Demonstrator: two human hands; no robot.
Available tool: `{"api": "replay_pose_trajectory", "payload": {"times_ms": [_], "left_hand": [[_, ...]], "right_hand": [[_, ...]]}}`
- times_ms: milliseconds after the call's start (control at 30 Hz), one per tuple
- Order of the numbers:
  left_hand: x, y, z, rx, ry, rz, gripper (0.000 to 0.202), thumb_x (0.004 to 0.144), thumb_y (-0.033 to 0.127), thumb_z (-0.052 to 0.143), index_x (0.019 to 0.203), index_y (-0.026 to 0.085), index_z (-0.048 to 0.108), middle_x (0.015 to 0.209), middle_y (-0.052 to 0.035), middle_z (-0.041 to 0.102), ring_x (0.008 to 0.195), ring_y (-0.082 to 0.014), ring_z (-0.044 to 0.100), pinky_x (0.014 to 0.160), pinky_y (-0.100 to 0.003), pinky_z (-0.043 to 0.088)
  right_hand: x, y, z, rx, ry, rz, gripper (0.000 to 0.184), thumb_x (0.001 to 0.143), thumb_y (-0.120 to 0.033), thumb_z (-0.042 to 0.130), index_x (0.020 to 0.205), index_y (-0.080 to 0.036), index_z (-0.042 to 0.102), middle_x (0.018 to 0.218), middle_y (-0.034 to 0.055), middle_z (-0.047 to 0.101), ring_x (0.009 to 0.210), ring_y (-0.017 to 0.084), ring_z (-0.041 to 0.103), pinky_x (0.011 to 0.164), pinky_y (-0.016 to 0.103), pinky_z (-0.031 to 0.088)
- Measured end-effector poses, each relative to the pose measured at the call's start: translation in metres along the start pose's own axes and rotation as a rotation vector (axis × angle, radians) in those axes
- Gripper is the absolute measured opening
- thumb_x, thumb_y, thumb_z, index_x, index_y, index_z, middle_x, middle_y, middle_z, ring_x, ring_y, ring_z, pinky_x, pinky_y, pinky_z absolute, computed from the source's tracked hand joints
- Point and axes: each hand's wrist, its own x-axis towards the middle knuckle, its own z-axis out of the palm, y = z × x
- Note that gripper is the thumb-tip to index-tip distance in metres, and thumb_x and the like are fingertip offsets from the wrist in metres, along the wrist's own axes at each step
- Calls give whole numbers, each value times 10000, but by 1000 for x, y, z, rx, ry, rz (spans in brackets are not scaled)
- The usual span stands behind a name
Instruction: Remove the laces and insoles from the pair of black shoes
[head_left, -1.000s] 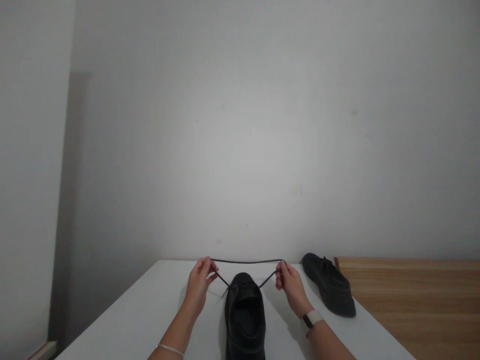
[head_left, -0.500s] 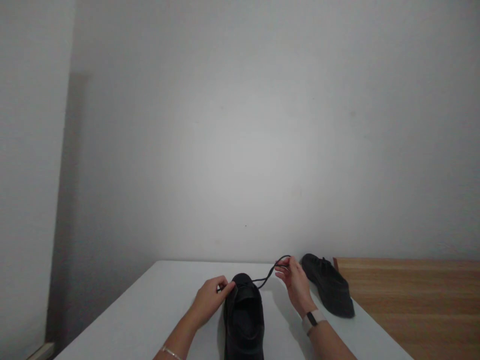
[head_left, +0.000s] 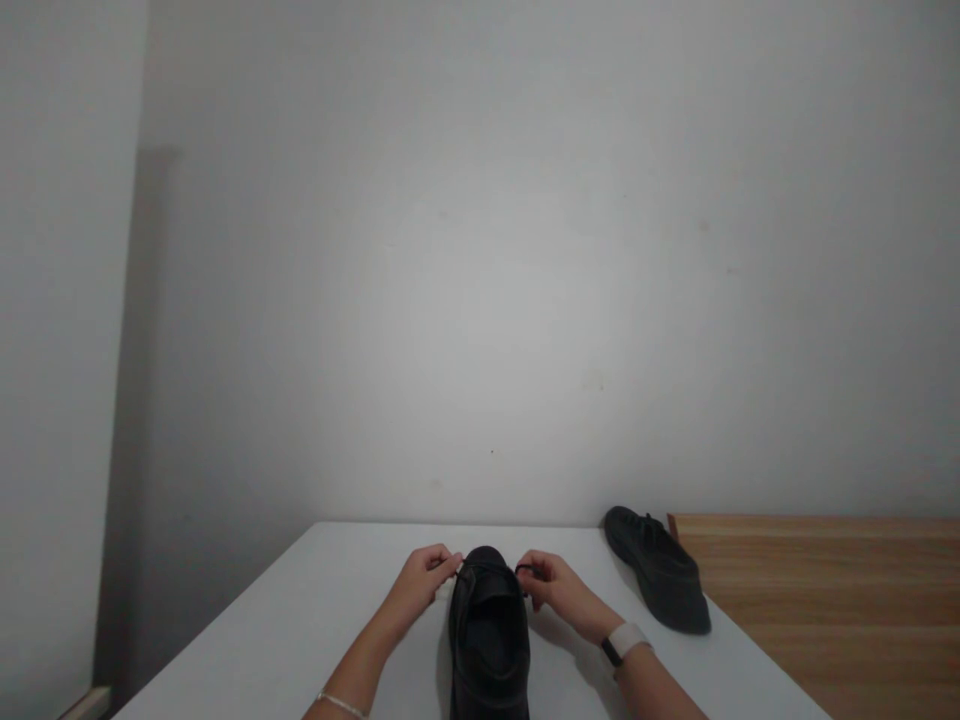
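The left hand [head_left: 424,578] is closed in a pinch at the left side of the shoe's front, fingertips touching the upper where a thin dark lace [head_left: 480,563] crosses. The right hand [head_left: 551,585] mirrors it on the right side, fingers curled shut on the lace end just beside the shoe's edge. How much lace each hand holds is too small to tell.

The shoe [head_left: 489,630] lies between the two hands on the white table [head_left: 300,620], its long axis running straight away from the person, heel opening nearest, toe toward the wall. Both hands sit level with the toe end, one on each flank, about equally near. The lace spans crosswise to the shoe's axis, from one hand to the other, over the top of the upper.

A white watch [head_left: 624,640] sits on the right wrist; a thin bracelet [head_left: 341,704] on the left. A second shoe [head_left: 660,582] lies well apart to the right, angled, near the edge where a wooden surface [head_left: 825,600] begins.
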Motion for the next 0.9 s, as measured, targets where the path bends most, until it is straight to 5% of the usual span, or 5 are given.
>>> {"api": "replay_pose_trajectory", "payload": {"times_ms": [300, 567, 733, 900], "left_hand": [[5, -6, -11, -312, 206, -80, 555, 588, 631, 671, 546, 213, 308, 465, 122, 208, 392, -36, 172, 392, -179, 119], [3, 3, -13, -415, 293, 5, 487, 655, 613, 637, 598, 183, 416, 487, 125, 185, 406, -32, 135, 395, -168, 98], [6, 15, -5, -317, 311, 48, 576, 626, 707, 585, 772, 150, 561, 479, 125, 189, 396, -46, 178, 385, -160, 110], [2, 50, 7, -274, 206, 167, 588, 725, 663, 532, 1013, 153, 589, 515, 94, 305, 406, -73, 307, 379, -176, 219]], "right_hand": [[1, -6, 2, -3, 150, -42, 283, 728, -381, 610, 599, -188, 449, 539, -71, 396, 473, 82, 399, 457, 200, 365], [10, -2, -3, 126, 471, -186, 316, 751, -448, 617, 656, -191, 460, 576, -68, 396, 469, 90, 415, 428, 208, 354], [15, -23, 0, 163, 693, -281, 313, 757, -459, 632, 689, -190, 486, 571, -54, 452, 509, 109, 460, 500, 228, 389], [27, -69, 31, 88, 473, -360, 281, 787, -423, 618, 693, -185, 501, 570, -39, 489, 534, 115, 479, 527, 234, 415]]}}
